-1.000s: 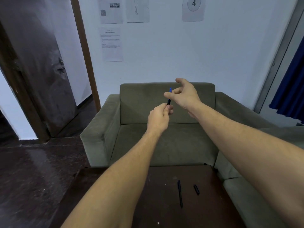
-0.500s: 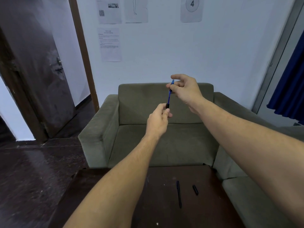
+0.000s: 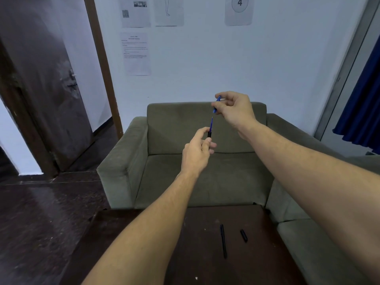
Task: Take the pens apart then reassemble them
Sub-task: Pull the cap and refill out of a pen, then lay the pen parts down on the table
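Note:
My left hand [image 3: 196, 151] grips a black pen barrel [image 3: 209, 136] held upright in the air, with a thin blue refill [image 3: 211, 124] sticking up out of it. Above it, my right hand [image 3: 236, 109] pinches a small blue pen piece [image 3: 217, 103] between thumb and fingers. A small gap separates that piece from the refill's tip. On the dark wooden table [image 3: 185, 254] below lie a long black pen body [image 3: 223, 240] and, to its right, a short black cap [image 3: 243, 235].
A green armchair [image 3: 164, 171] stands right behind the table, and a second green sofa seat [image 3: 320, 243] adjoins on the right. A dark door [image 3: 41, 89] is open at the left. Papers hang on the white wall; a blue curtain [image 3: 362, 99] hangs at far right.
My right hand has moved up and away from my left hand, drawing the blue piece off. The blue refill now stands exposed above the barrel, apart from the piece.

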